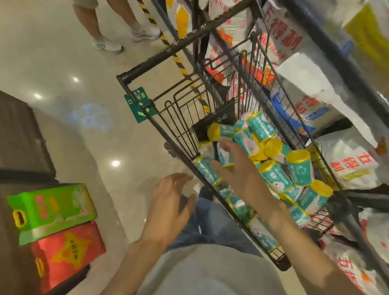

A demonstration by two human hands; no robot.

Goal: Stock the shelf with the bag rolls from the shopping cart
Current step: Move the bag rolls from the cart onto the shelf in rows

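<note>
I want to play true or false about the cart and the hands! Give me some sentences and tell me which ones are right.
1. The shopping cart holds many teal bag rolls with yellow ends. True.
2. The right hand is gripping a roll and lifting it out. False: its fingers are spread open above the rolls and hold nothing.
3. The left hand is open and outside the cart. True.
4. The cart is empty. False: rolls are piled along its bottom.
5. A green box lies next to a red box, left of the person. True.
</note>
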